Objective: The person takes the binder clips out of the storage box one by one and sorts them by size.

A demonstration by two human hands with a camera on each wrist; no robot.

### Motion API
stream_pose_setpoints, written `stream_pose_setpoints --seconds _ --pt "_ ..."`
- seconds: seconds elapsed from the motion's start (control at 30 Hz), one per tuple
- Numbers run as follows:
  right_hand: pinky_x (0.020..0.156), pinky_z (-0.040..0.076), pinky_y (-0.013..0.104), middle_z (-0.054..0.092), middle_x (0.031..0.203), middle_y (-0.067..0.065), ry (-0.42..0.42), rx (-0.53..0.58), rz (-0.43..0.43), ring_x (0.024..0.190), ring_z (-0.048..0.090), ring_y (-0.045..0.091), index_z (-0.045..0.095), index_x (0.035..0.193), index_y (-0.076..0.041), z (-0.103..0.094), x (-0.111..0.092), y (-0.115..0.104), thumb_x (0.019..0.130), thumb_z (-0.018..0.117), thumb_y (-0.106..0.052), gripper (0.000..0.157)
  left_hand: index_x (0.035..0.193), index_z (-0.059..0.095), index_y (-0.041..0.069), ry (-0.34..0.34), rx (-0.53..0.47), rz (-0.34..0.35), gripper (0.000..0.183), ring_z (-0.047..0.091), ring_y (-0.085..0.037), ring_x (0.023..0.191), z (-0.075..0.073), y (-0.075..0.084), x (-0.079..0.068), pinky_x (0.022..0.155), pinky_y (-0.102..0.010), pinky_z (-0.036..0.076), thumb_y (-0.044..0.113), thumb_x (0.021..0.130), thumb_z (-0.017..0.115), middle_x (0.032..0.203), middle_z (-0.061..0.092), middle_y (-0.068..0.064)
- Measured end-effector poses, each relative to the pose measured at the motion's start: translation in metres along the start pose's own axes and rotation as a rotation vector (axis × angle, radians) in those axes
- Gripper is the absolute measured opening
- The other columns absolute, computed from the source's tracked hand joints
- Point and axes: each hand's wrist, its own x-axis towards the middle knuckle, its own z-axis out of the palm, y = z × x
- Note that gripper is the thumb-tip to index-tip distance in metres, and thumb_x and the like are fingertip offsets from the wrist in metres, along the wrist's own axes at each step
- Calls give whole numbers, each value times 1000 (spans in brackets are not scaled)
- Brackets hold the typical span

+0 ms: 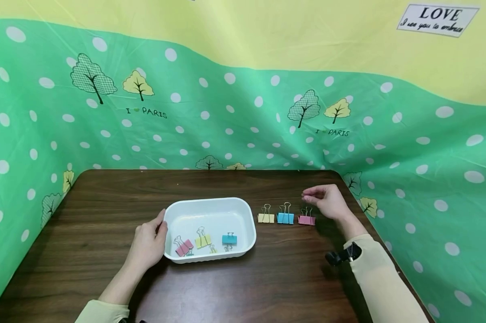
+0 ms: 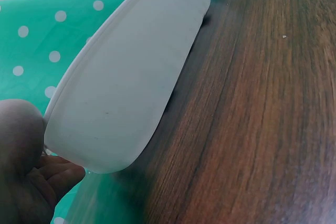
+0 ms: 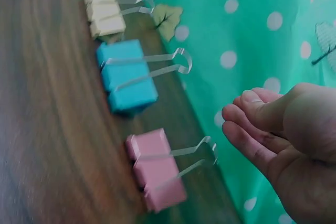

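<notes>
My left hand (image 1: 148, 244) grips the left end of a white plastic tray (image 1: 210, 214), thumb at the rim. Inside the tray lie a pink binder clip (image 1: 184, 248), a yellow one (image 1: 203, 242), a blue one (image 1: 229, 239) and several tiny clips (image 1: 212, 249). Right of the tray, a pale yellow binder clip (image 1: 266, 218), a blue binder clip (image 1: 285, 218) and a pink binder clip (image 1: 306, 220) stand in a row, wire handles up. Just above the pink one hovers my right hand (image 1: 327, 202), fingers loosely bent, thumb near the fingertips, nothing held.
Dark wooden table (image 1: 106, 202) beneath everything. A green and yellow polka-dot cloth (image 1: 227, 112) hangs along its back and sides. On the right forearm sits a black wrist strap (image 1: 344, 254).
</notes>
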Motion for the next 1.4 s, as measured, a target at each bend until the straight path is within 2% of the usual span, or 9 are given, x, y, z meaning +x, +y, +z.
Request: stream_pose_setpoints --seconds 0.13,0.23,0.37,0.6,0.83,0.97,1.07,1.23,1.4 --pt "78 60 28 79 103 18 6 42 -47 99 74 41 79 110 5 4 5 -20 97 75 1 14 144 56 -14 13 -3 12 41 67 -32 109 0 -1 1 88 -56 55 3 106 53 131 64 -31" --pt "80 61 33 79 103 16 -35 79 -85 101 73 44 79 110 4 11 5 -39 97 75 0 14 144 56 -13 9 -6 12 41 67 -31 107 0 -1 2 87 -55 55 3 106 52 132 64 -31" --pt "79 61 31 80 102 13 -88 120 -151 99 74 44 80 109 3 26 2 -65 96 77 0 14 145 55 -13 -3 -8 -1 42 67 -30 106 0 -2 4 88 -54 54 5 107 51 133 64 -30" --pt "78 60 30 80 99 9 -207 180 -268 93 76 35 82 104 0 62 -3 -105 93 78 3 12 144 56 -12 9 3 -5 41 67 -29 104 1 -3 4 88 -54 55 5 107 52 131 65 -29" --pt "79 61 33 79 98 7 -371 215 -317 92 75 37 80 105 6 102 -12 -134 94 76 6 12 145 55 -13 -1 -6 -2 42 67 -29 101 0 -1 6 83 -52 55 5 107 52 132 64 -30" --pt "83 61 32 79 98 4 -431 192 -369 91 76 23 80 105 6 130 -9 -147 94 75 6 12 145 55 -13 0 -5 -6 42 67 -30 104 0 -1 8 86 -53 56 4 107 52 133 64 -30" --pt "82 60 30 79 98 3 -450 160 -383 89 74 14 80 105 5 150 -5 -154 95 76 4 11 145 55 -14 -1 -7 -5 42 67 -31 107 0 -1 7 87 -54 56 3 107 52 133 64 -30" --pt "81 57 27 79 96 2 -458 80 -337 87 70 8 81 105 1 179 -1 -161 95 79 -2 11 143 55 -15 5 -12 9 41 68 -32 108 2 -3 5 87 -55 56 1 105 53 131 65 -31" --pt "82 56 27 79 96 1 -477 34 -280 88 69 8 81 106 -1 201 2 -165 94 79 -3 12 143 56 -15 10 -12 0 41 68 -30 98 3 -5 3 83 -52 56 2 105 54 129 66 -31"
